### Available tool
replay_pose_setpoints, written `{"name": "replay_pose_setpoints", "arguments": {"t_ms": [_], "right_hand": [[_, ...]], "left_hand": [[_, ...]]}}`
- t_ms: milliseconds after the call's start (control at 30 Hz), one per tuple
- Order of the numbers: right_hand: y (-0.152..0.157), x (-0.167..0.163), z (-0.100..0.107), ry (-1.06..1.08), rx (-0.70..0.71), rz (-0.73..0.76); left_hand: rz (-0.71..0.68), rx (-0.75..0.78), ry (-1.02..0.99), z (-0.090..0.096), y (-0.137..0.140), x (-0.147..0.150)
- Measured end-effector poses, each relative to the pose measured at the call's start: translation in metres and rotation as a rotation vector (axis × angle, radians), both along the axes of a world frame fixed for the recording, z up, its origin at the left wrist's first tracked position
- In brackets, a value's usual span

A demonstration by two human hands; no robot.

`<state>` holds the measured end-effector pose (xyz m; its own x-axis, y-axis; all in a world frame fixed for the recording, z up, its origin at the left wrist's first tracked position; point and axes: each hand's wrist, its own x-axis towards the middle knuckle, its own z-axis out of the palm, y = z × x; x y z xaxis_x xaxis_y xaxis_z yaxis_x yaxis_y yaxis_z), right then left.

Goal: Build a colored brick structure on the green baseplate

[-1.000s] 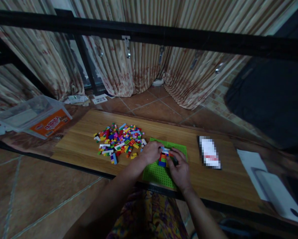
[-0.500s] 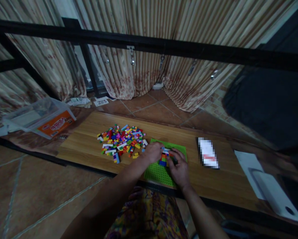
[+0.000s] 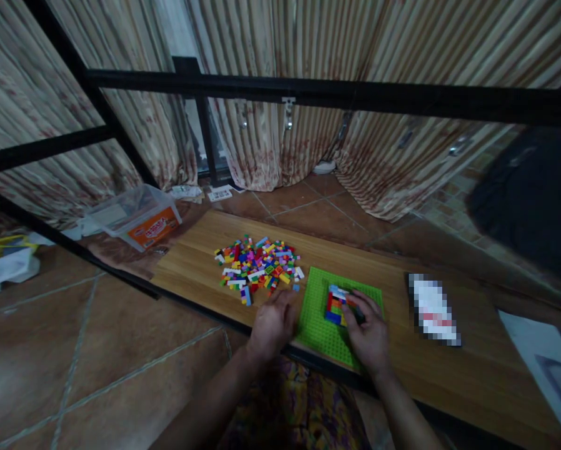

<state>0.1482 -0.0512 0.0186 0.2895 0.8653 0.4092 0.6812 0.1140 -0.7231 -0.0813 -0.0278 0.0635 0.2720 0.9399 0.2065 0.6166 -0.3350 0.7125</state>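
A small build of toy bricks (image 3: 335,309), with blue, red, orange, green and light blue pieces, sits on a green studded baseplate (image 3: 318,337). My right hand (image 3: 369,331) is closed around the right side of this build, thumb in front and fingers behind, covering part of it. My left hand (image 3: 270,325) is off the baseplate, low over the wooden table just left of it. Its fingers are curled together at the near edge of a pile of loose coloured bricks (image 3: 257,262); what they hold, if anything, is hidden.
The wooden table (image 3: 200,275) has a phone-like object with a blurred screen (image 3: 433,309) to the right of the baseplate. White paper (image 3: 533,350) lies at the far right. A clear plastic tub (image 3: 135,215) with an orange label stands at the left, and a black rail (image 3: 280,87) runs behind.
My left hand has left the brick build and moved left and nearer, to the edge of the loose pile. My right hand stays at the build. The whole view has shifted.
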Motion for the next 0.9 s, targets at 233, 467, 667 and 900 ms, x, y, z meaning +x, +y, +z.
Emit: {"name": "replay_pose_setpoints", "arguments": {"t_ms": [233, 467, 667, 900], "right_hand": [[-0.001, 0.001, -0.002, -0.006, 0.0, -0.003], [-0.001, 0.003, -0.005, -0.02, 0.009, -0.002], [-0.002, 0.005, -0.005, -0.026, 0.001, -0.002], [-0.001, 0.005, -0.006, -0.027, 0.003, 0.001]], "left_hand": [[0.315, 0.091, 0.117, -0.004, 0.024, -0.059], [0.431, 0.023, 0.116, 0.005, 0.027, -0.075], [0.441, 0.036, 0.158, -0.011, -0.003, -0.092], [0.417, 0.014, 0.288, -0.011, -0.001, -0.075]]}}
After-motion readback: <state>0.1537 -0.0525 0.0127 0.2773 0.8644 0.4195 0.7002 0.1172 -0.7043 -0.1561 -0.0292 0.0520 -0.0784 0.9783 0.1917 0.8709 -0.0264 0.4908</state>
